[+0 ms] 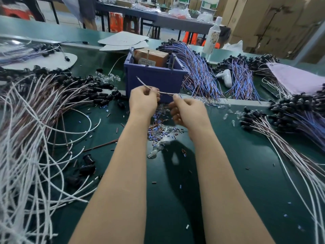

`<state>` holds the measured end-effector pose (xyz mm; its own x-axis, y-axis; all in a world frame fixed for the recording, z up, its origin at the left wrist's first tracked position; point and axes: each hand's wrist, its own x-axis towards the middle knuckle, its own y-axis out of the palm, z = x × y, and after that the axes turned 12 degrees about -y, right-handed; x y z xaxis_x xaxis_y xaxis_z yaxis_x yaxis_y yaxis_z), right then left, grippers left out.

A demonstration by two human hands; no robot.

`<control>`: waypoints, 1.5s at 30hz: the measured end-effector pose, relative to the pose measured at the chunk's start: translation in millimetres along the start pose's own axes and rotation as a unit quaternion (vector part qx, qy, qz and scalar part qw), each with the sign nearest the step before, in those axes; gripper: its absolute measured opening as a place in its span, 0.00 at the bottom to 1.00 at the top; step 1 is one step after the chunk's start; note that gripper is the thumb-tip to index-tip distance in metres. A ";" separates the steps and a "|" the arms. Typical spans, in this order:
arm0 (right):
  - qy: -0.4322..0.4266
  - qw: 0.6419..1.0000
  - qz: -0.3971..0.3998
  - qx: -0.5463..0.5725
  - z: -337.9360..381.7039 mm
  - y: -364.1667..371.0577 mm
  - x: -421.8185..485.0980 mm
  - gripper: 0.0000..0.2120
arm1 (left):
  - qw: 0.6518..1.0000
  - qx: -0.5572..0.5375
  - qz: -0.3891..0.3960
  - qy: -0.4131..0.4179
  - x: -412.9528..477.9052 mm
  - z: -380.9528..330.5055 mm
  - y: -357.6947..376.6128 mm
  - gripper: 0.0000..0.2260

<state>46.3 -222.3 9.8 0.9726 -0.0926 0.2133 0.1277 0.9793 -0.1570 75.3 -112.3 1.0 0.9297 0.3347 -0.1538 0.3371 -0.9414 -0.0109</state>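
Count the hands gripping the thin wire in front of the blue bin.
2. The left hand pinches the thin pale wire near its left part; the right hand pinches it further right, before the blue plastic bin.

The person's left forearm (123,164) and right forearm (221,164) were bare, long and slim, in view from near the elbow to the wrist. The left hand (143,101) and right hand (187,111) were bare as well, with slender fingers and smooth backs.
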 end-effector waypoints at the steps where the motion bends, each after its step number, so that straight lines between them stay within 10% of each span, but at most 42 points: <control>1: -0.051 0.997 -0.014 -0.048 3.8 -3.8 -0.1 0.14 | 1.000 -0.015 -0.004 -0.004 1.5 -0.9 -0.9 0.12; 6: -0.223 0.934 -0.061 -0.273 3.4 0.4 -0.5 0.07 | 0.994 -0.103 0.029 -0.034 -3.4 -3.6 2.4 0.13; 21: -0.007 0.885 0.007 -0.466 -40.5 -2.6 9.5 0.12 | 0.969 -0.235 -0.004 -0.072 4.3 -4.1 -3.7 0.10; 28: -0.029 0.897 -0.015 -0.442 -46.9 -4.2 8.3 0.08 | 0.968 -0.251 0.006 -0.016 2.6 -9.2 -3.3 0.13; 33: -0.194 0.954 -0.144 -0.176 -27.0 -5.0 6.8 0.05 | 0.990 -0.100 -0.071 0.074 7.5 -9.0 -6.9 0.09; 45: -0.164 0.964 -0.160 -0.135 -20.9 20.3 30.7 0.13 | 0.989 0.026 -0.109 0.092 18.3 -8.2 -3.1 0.07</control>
<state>82.8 -209.0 -7.0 0.7673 -0.2774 0.5781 0.4997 0.8236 -0.2681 92.5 -102.9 6.3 0.8489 0.5269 0.0410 0.5285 -0.8456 -0.0759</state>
